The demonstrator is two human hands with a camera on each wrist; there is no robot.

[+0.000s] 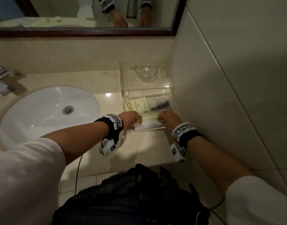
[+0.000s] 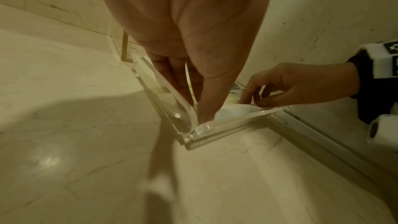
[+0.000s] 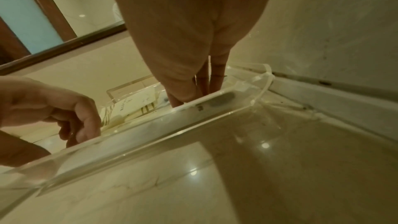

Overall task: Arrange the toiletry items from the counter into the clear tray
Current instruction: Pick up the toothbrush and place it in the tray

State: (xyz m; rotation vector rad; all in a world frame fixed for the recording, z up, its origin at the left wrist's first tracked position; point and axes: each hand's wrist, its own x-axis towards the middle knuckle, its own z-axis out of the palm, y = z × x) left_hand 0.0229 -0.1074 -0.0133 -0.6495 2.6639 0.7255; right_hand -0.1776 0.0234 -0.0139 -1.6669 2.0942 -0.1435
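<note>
Both hands reached into the near end of the clear tray (image 1: pixel 174 101), which sat on the counter (image 1: pixel 94 85) in the corner by the wall. The left hand (image 1: pixel 131 118) was at the tray's near left corner, its fingers (image 2: pixel 172 74) pointing down inside the wall and its thumb at the corner beside a white packet (image 2: pixel 232 111); whether it gripped that packet I could not tell. The right hand (image 1: pixel 169 118) was at the near right side, fingers (image 3: pixel 203 81) dipped down behind the front wall, and in the left wrist view its fingertips were bent and touching the packets below; a firm hold could not be made out.

Just beyond the left hand's fingers a cream sachet (image 1: pixel 138 104) with gold stripes lay flat in the tray. Just beyond the right hand lay a clear sachet holding a black comb (image 1: pixel 160 105). Between the two hands a long pale packet (image 1: pixel 149 118) lay across the tray.

Farther past both hands, a glass dish (image 1: pixel 146 70) stood in a second clear holder (image 1: pixel 123 78). Well to the left of the left hand were the white sink (image 1: pixel 42 111) and a faucet (image 1: pixel 3 82); a framed mirror (image 1: pixel 90 32) hung above.
</note>
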